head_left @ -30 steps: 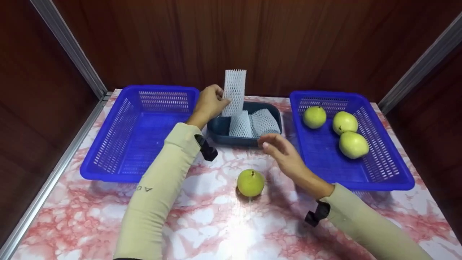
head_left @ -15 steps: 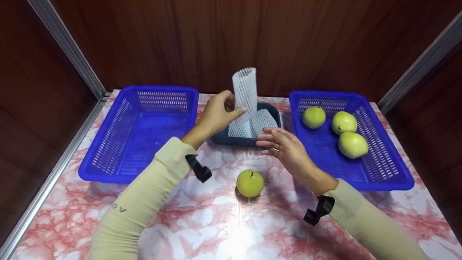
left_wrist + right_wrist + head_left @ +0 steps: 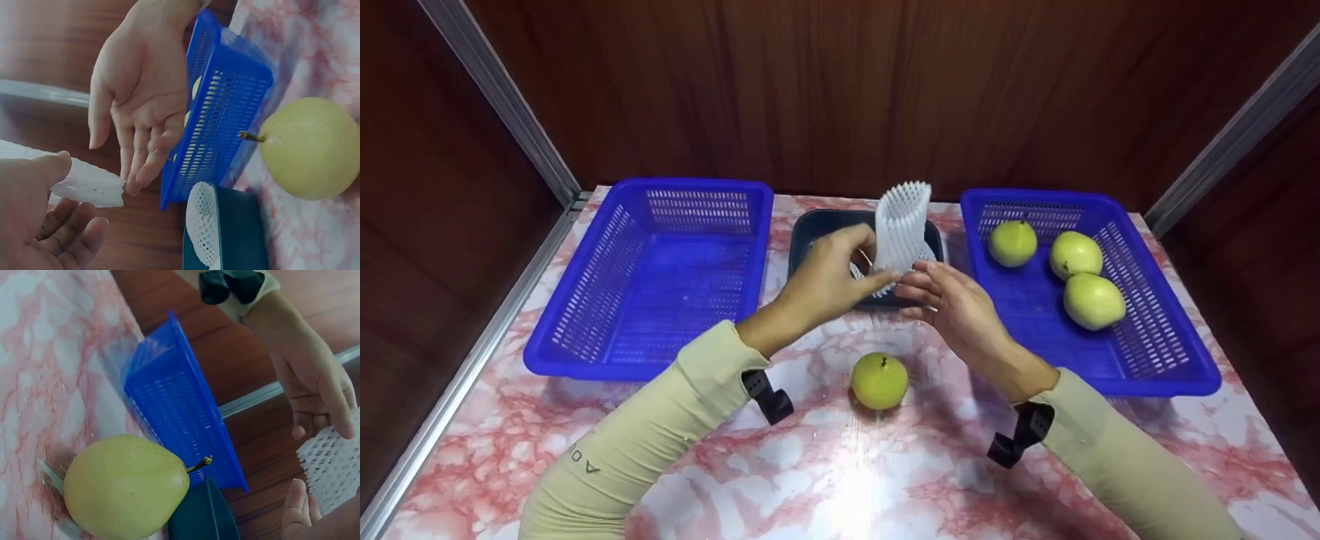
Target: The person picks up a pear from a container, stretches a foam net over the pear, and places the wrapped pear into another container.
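Over marbled tabletop (image 3: 791, 480), pinches mesh sleeve (image 3: 901, 236) in left hand (image 3: 831, 270), extends loose-fingered right hand (image 3: 958, 307) just beside, partly blocking dark tray (image 3: 808, 226) behind, with pear (image 3: 880, 381) in front, between blue baskets (image 3: 667, 300).

Pale khaki fabric sleeves (image 3: 1125, 450) cover both forearms, dark lettering (image 3: 592, 467) on left; blocky black cameras (image 3: 775, 406) at wrists.

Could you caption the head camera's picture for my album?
Left hand holding a white foam net sleeve, right hand beside it, a pear on the marbled table.
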{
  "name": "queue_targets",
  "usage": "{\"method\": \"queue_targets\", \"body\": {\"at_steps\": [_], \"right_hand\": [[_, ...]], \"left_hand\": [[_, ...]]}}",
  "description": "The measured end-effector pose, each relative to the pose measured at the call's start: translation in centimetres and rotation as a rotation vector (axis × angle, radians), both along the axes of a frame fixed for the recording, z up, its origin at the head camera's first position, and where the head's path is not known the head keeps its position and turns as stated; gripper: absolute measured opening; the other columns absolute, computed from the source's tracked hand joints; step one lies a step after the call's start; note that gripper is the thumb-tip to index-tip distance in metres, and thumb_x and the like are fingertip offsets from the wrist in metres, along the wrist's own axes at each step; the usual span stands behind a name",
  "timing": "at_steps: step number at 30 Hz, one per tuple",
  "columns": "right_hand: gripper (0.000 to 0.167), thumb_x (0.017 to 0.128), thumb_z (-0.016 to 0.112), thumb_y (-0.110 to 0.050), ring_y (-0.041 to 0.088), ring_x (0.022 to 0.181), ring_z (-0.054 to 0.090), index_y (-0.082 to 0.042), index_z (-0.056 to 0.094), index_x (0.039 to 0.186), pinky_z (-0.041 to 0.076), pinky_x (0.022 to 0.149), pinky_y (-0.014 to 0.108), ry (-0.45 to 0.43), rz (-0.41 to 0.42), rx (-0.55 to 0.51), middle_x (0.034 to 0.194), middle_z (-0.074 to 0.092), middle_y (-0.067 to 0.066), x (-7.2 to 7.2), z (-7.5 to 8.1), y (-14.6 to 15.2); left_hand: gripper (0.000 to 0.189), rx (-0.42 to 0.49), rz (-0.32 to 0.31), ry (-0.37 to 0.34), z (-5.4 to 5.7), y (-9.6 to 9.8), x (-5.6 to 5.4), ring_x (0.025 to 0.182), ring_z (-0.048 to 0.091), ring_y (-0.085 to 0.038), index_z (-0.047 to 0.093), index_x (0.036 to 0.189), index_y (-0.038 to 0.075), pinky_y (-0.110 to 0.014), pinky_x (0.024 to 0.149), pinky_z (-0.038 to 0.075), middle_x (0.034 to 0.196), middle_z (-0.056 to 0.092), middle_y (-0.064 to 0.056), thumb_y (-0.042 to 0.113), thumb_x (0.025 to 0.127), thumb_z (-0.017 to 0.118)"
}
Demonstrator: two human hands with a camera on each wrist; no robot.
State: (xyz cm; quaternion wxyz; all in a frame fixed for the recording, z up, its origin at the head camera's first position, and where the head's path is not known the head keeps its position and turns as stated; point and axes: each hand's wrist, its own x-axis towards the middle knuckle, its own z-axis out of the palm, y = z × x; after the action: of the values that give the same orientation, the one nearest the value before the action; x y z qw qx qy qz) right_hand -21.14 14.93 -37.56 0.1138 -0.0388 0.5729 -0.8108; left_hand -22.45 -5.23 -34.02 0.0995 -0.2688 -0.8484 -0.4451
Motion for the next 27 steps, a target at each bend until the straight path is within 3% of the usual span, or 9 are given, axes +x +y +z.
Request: {"method": "queue_targets", "body": {"at_steps": [4, 8, 16, 23, 27], "right_hand": [[0.020, 0.111, 0.035, -0.017, 0.017, 0.094, 0.067, -0.005, 0.051, 0.115, 0.055, 0.077, 0.030, -0.020, -0.010, -0.012, 0.095, 0.066, 0.002, 0.0, 0.0, -0.2], [0.019, 0.111, 0.036, -0.018, 0.016, 0.087, 0.063, -0.007, 0.052, 0.111, 0.053, 0.075, 0.029, -0.034, -0.030, 0.002, 0.091, 0.065, 0.001, 0.0, 0.0, -0.3], [0.027, 0.111, 0.034, -0.018, 0.015, 0.084, 0.061, -0.005, 0.057, 0.116, 0.052, 0.076, 0.028, -0.036, -0.007, 0.051, 0.090, 0.067, 0.000, 0.0, -0.3, -0.3], [0.027, 0.112, 0.036, -0.022, 0.014, 0.082, 0.062, -0.009, 0.059, 0.110, 0.051, 0.072, 0.026, -0.031, -0.015, 0.047, 0.092, 0.067, 0.001, -0.1, -0.3, -0.2], [0.021, 0.111, 0.038, -0.016, 0.011, 0.077, 0.059, -0.009, 0.057, 0.107, 0.050, 0.068, 0.024, -0.006, -0.047, 0.031, 0.088, 0.064, 0.001, -0.1, -0.6, -0.3]], "left_hand": [[0.027, -0.029, -0.047, 0.044, -0.5, 0.2, 0.9, 0.090, 0.063, -0.026, 0.065, 0.103, 0.001, -0.038, 0.080, 0.054, 0.095, 0.065, -0.010, 0.016, 0.089, 0.081], [0.038, -0.087, -0.057, 0.112, -1.1, 0.4, 1.8, 0.090, 0.063, -0.021, 0.066, 0.118, 0.002, -0.034, 0.079, 0.056, 0.100, 0.065, -0.008, 0.021, 0.089, 0.081], [0.029, -0.222, 0.017, 0.350, -1.9, 0.8, 2.7, 0.081, 0.059, -0.019, 0.062, 0.099, 0.005, -0.034, 0.068, 0.054, 0.089, 0.059, -0.006, 0.020, 0.087, 0.083], [0.035, -0.270, 0.024, 0.421, -2.3, 0.9, 2.9, 0.090, 0.065, -0.026, 0.065, 0.109, 0.001, -0.040, 0.077, 0.059, 0.097, 0.064, -0.010, 0.018, 0.086, 0.084], [0.037, -0.268, 0.029, 0.431, -2.6, 1.0, 2.9, 0.089, 0.067, -0.026, 0.065, 0.111, 0.000, -0.040, 0.076, 0.059, 0.097, 0.065, -0.011, 0.020, 0.086, 0.084]]}}
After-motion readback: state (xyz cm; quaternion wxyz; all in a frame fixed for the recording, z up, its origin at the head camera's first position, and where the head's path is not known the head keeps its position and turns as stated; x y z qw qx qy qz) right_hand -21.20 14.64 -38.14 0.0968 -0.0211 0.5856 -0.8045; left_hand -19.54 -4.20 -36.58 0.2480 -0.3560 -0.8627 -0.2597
